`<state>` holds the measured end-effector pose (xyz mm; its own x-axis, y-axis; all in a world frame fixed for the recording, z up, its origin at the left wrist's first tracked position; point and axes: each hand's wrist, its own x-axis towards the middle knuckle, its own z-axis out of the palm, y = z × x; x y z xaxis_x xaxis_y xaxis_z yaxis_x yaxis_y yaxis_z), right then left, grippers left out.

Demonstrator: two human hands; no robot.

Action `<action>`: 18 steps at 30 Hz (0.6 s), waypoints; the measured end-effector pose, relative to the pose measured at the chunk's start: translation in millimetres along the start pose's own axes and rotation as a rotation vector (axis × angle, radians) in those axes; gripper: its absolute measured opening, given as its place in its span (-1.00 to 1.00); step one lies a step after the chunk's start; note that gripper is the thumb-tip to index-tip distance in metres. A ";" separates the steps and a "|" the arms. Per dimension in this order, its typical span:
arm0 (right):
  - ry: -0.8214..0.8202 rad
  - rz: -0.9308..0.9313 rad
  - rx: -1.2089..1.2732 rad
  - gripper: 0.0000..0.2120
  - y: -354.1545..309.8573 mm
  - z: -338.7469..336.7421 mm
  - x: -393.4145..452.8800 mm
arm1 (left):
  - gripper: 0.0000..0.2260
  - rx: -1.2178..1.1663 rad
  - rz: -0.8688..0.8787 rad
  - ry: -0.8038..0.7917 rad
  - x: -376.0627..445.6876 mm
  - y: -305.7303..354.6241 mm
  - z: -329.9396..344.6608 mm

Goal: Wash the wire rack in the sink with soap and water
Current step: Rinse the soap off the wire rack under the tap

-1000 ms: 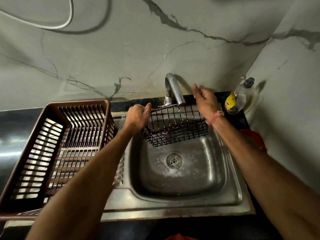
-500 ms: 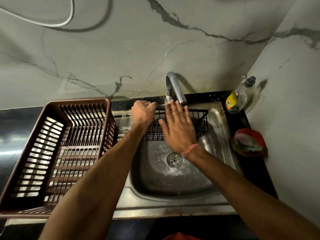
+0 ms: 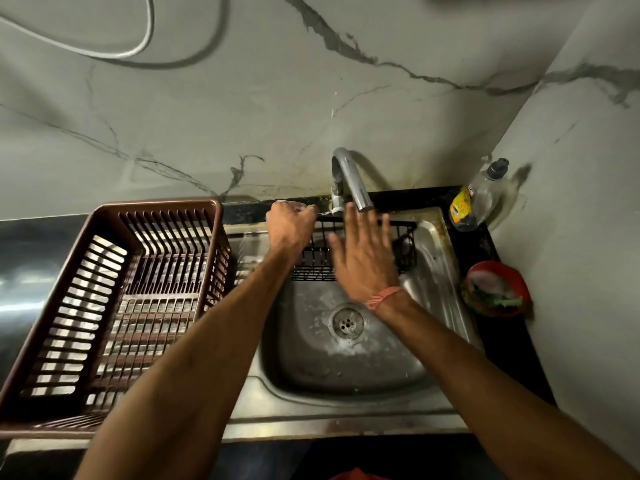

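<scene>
No readable text — soap bottle [image 3: 479,199] label yellow and blurred; lettering illegible

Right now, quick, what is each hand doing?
Left hand: fingers curled round the top edge of the wire rack, holding it.
Right hand: open, fingers straight and spread over the rack.

Sink [image 3: 433,237]: brushed steel, dull sheen, soapy film near drain. Tap [image 3: 353,181]: polished metal. Wire rack [image 3: 403,237]: black coated wire, matt. Crate [image 3: 104,220]: brown glossy plastic. Surface [image 3: 512,344]: black, glossy. Wall [image 3: 242,98]: smooth veined marble.
</scene>
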<state>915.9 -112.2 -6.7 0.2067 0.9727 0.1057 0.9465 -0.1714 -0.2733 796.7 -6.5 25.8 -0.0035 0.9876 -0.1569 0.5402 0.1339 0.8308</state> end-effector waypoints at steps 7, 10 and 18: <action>0.135 -0.098 0.249 -0.70 2.9 -18.3 28.4 | -0.71 0.009 0.042 -0.093 -1.9 -1.2 10.3; 0.064 0.112 0.405 -0.60 12.9 -23.5 39.5 | -0.64 -0.020 0.086 -0.180 -5.5 4.0 13.9; 0.036 0.650 0.980 -0.70 49.3 -25.3 58.8 | -0.39 0.069 0.258 -0.290 2.6 -2.2 -0.8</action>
<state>981.0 -67.4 10.3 0.6026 0.7387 -0.3020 0.0684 -0.4248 -0.9027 794.8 -4.1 24.1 0.3728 0.9225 -0.1003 0.5475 -0.1314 0.8265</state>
